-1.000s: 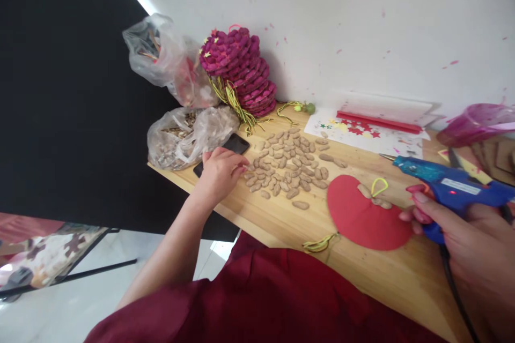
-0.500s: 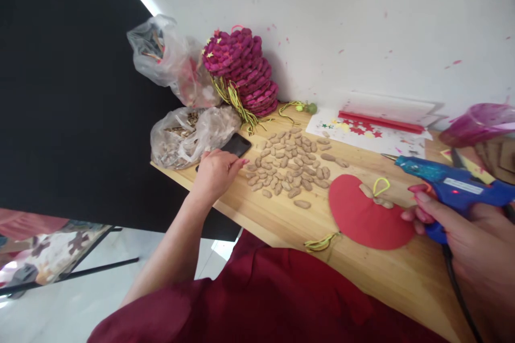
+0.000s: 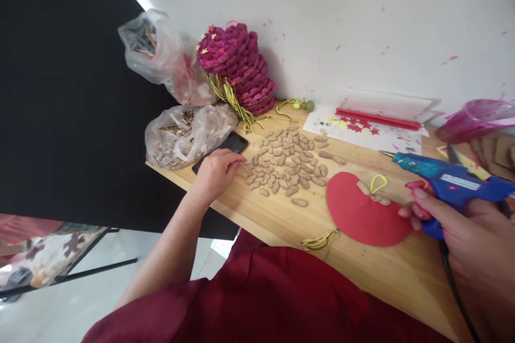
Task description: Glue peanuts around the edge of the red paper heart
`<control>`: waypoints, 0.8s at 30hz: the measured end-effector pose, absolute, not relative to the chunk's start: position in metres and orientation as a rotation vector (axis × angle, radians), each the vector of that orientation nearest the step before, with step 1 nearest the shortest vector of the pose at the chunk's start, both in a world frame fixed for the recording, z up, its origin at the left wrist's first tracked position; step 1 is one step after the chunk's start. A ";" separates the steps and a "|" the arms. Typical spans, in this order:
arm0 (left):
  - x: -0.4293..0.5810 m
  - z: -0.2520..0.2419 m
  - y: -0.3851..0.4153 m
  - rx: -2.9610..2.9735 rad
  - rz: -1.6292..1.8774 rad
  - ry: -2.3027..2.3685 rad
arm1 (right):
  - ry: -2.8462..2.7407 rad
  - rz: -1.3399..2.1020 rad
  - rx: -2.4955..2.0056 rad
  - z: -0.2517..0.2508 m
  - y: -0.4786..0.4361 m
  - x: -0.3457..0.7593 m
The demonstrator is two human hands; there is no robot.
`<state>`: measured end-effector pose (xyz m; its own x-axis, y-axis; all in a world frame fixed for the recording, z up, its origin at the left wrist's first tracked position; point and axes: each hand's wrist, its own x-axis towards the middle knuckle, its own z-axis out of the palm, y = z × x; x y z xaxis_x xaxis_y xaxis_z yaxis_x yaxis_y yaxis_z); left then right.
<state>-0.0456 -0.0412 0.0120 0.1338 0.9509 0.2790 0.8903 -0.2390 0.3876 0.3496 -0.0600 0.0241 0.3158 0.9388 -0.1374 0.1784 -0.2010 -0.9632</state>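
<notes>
In my right hand (image 3: 454, 214) is a blue hot glue gun (image 3: 446, 178), a small red light on its side and its metal nozzle pointing left. My left hand (image 3: 217, 171) rests at the left edge of a spread of unshelled peanuts (image 3: 287, 163), thumb and fingertips pressed together; what they pinch, if anything, is hidden. A black phone (image 3: 237, 142) lies partly behind that hand. Left of the glue gun is a red apple-shaped piece (image 3: 364, 214) with a yellow loop (image 3: 378, 183), a few peanuts at its top notch and a yellow-green tassel (image 3: 319, 240).
Two plastic bags (image 3: 189, 136) stand at the table's left end. Beside them leans a stack of magenta peanut-covered ornaments (image 3: 237, 67) with tassels. White paper (image 3: 386, 142) holds star stickers and a red strip. A pink translucent container (image 3: 475, 118) sits far right; a cord trails from the glue gun.
The whole view has shifted slightly. My left hand stays by the peanuts with its fingers drawn a little closer together; my right hand still holds the glue gun above the table.
</notes>
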 end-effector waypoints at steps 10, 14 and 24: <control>-0.043 0.005 -0.036 2.179 0.669 1.832 | -0.976 0.958 -1.611 0.014 -0.059 0.353; -0.043 0.004 -0.036 2.204 0.648 1.844 | -0.961 1.010 -1.574 0.005 -0.057 0.360; -0.050 0.004 -0.039 2.298 0.620 1.895 | -0.964 1.125 -1.463 -0.002 -0.063 0.364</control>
<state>-0.0496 -0.0389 0.0038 0.1429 0.9589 0.2452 0.9184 -0.2208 0.3282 0.3638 -0.0631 -0.0015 0.2458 0.9557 -0.1619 0.0135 -0.1703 -0.9853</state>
